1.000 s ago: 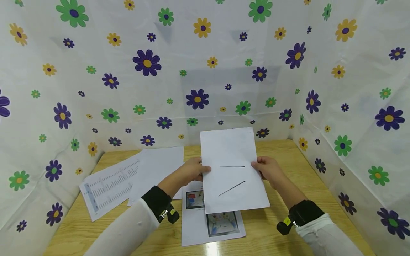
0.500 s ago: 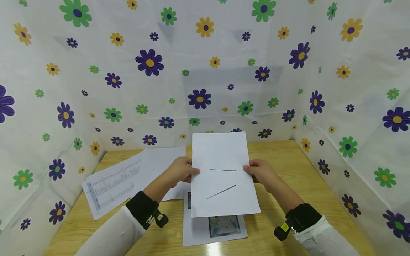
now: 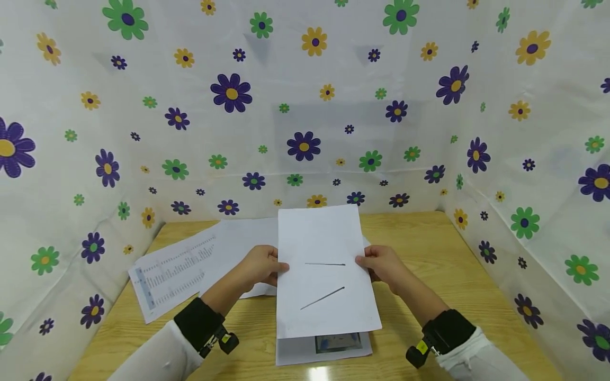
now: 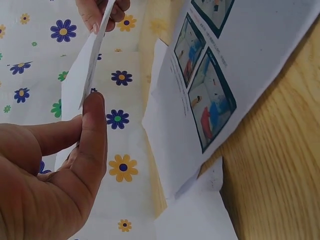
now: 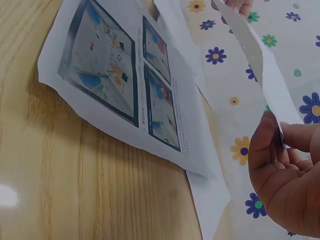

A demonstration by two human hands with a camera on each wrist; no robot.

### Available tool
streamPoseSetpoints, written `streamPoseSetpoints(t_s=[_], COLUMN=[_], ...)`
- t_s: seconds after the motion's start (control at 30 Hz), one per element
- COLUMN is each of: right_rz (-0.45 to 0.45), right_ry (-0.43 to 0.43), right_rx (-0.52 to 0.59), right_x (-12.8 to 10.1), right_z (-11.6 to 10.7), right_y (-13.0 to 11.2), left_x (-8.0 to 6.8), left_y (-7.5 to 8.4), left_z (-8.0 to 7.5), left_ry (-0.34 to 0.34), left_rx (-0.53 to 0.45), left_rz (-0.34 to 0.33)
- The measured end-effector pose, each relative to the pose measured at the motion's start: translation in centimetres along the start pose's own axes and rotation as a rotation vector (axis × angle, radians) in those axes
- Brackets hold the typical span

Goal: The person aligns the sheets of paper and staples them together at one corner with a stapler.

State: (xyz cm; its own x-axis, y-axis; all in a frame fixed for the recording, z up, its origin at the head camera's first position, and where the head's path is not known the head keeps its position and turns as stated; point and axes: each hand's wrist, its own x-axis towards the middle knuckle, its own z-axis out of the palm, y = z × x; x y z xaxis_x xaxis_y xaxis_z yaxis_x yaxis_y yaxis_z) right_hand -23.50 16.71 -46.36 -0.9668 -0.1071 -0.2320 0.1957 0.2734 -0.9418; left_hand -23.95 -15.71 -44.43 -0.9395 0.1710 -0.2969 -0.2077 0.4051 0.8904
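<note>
A white sheet of paper [image 3: 319, 233] with two thin dark lines on its face is held up above the table, tilted toward me. My left hand [image 3: 259, 265] pinches its left edge between thumb and fingers; in the left wrist view that hand [image 4: 60, 175] shows the thumb on one face and fingers behind. At the opposite edge my right hand [image 3: 383, 265] pinches likewise, as the right wrist view of the hand [image 5: 292, 172] confirms. Beneath lies a printed page with colour pictures [image 5: 120, 75], mostly hidden by the held sheet in the head view.
On the left of the wooden table [image 3: 424, 248] lies a sheet with a printed table of text [image 3: 173, 275]. A blank white sheet [image 3: 243, 235] overlaps it. Flower-patterned cloth [image 3: 305, 106] hangs behind and along both sides.
Both hands have brought the held sheet lower and to the left, toward me. It now covers more of the printed page below. Both grips stay the same.
</note>
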Motion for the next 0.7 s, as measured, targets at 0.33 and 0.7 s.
streamPoseSetpoints(t_s=[0.33,0.7], right_rz=[0.018,0.038], right_ry=[-0.008,0.011], right_rx=[-0.050,-0.110], right_x=[-0.1,-0.1], right_z=[1.5,2.6], right_y=[0.7,2.0], left_x=[-0.3,-0.4], left_y=[-2.2,-4.2], left_z=[-0.2,0.5], left_ry=[-0.012,-0.005], left_rx=[-0.008,-0.008], left_rz=[-0.015,-0.038])
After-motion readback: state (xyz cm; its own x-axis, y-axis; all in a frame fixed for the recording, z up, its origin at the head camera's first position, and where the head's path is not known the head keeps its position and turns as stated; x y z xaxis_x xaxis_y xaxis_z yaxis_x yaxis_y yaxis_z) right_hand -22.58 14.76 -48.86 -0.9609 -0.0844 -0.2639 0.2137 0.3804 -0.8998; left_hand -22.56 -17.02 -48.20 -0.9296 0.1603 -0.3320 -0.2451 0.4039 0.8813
